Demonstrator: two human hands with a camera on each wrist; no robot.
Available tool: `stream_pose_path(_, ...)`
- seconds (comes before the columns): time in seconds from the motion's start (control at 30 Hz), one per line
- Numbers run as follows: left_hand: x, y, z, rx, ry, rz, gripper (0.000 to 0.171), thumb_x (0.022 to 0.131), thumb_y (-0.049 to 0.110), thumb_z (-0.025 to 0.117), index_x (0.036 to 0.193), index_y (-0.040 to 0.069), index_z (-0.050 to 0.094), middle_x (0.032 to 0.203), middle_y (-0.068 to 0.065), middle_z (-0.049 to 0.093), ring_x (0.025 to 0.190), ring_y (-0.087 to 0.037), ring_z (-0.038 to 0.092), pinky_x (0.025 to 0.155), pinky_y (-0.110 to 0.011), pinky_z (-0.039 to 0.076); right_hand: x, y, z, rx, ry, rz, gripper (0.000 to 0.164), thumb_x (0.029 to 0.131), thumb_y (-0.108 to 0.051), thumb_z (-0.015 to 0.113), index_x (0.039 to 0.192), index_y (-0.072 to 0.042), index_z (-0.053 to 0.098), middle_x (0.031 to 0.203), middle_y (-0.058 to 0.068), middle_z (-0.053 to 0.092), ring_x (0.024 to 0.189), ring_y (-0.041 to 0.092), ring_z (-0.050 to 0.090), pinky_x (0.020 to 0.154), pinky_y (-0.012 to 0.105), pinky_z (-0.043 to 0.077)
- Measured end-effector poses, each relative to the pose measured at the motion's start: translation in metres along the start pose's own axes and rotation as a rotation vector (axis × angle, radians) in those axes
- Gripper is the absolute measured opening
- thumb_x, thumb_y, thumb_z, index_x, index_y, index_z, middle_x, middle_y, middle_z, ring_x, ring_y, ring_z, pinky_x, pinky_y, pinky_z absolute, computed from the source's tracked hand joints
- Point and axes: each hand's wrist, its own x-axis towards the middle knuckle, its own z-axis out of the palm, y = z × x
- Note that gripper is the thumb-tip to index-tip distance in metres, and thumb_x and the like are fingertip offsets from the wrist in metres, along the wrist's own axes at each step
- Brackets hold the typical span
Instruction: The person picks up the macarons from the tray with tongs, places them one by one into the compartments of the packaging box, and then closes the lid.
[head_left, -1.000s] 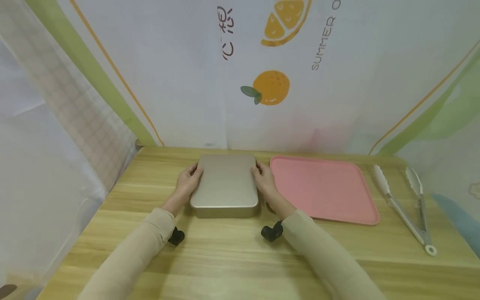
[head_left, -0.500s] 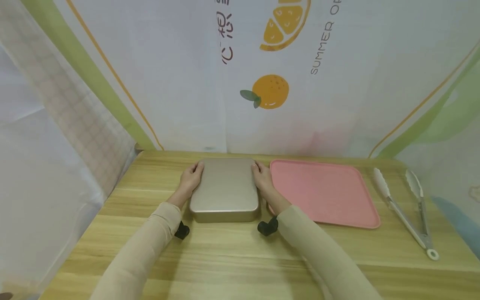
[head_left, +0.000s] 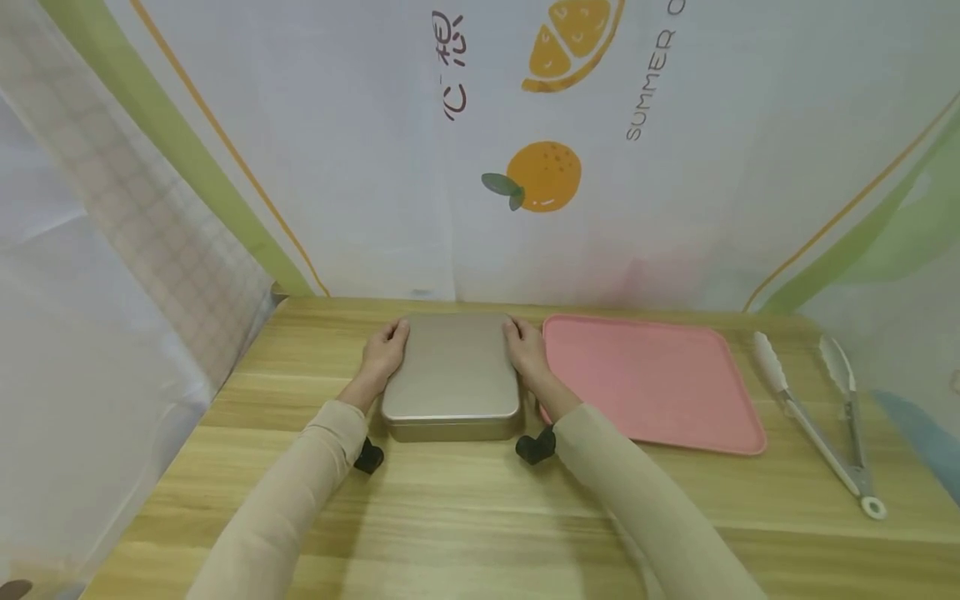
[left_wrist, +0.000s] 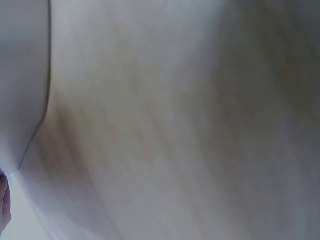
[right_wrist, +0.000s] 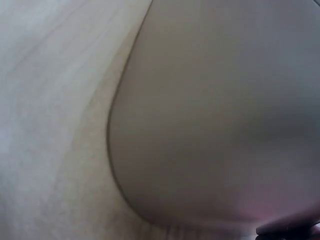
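A flat champagne-coloured metal box (head_left: 453,367) with rounded corners lies on the wooden table in the head view. A thin seam runs along its front, just under the top. My left hand (head_left: 382,350) grips its left side near the far end, the thumb by the top edge. On the opposite side my right hand (head_left: 527,348) holds it the same way. The fingers under both sides are mostly hidden. In the left wrist view part of the box (left_wrist: 22,75) fills the left edge. Its smooth top (right_wrist: 210,110) takes up much of the blurred right wrist view.
Close to my right hand lies a pink tray (head_left: 652,383). Farther right rest spread tongs (head_left: 817,433) with white scalloped tips. A white cloth with printed oranges (head_left: 553,177) hangs behind the table (head_left: 442,508). Pale cloth also hangs at both sides.
Both hands have settled a little closer against the box's sides. A seam line along the box's front is now clearer than before. The head view has shifted slightly; tray and tongs lie still.
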Motion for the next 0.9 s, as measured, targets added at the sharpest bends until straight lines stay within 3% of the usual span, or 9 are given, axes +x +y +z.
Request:
stream_pose_path(0.33, 0.0008, 0.0017, 0.0006, -0.019, 0.019, -0.008, 0.054, 0.102, 0.037, 0.036, 0.144, 0.003, 0.037, 0.145, -0.018, 0.04, 0.133, -0.031, 0.038, 0.113, -0.04, 0.031, 0.0013, -0.0013, -0.0004, -0.067, -0.009, -0.009, 0.046, 0.101, -0.026, 0.04, 0.137, 0.002, 0.045, 0.14, 0.021, 0.046, 0.131, 0.034, 0.041, 0.111, 0.043, 0.033)
stream_pose_path(0.9, 0.0036, 0.0019, 0.0019, -0.012, 0.018, -0.026, 0.053, 0.102, 0.037, 0.034, 0.142, 0.003, 0.038, 0.143, -0.018, 0.042, 0.129, -0.031, 0.041, 0.111, -0.041, 0.034, 0.0047, -0.0019, -0.0001, -0.022, -0.01, 0.039, 0.044, 0.101, -0.026, 0.041, 0.136, 0.0, 0.047, 0.138, 0.021, 0.047, 0.129, 0.033, 0.043, 0.111, 0.042, 0.034)
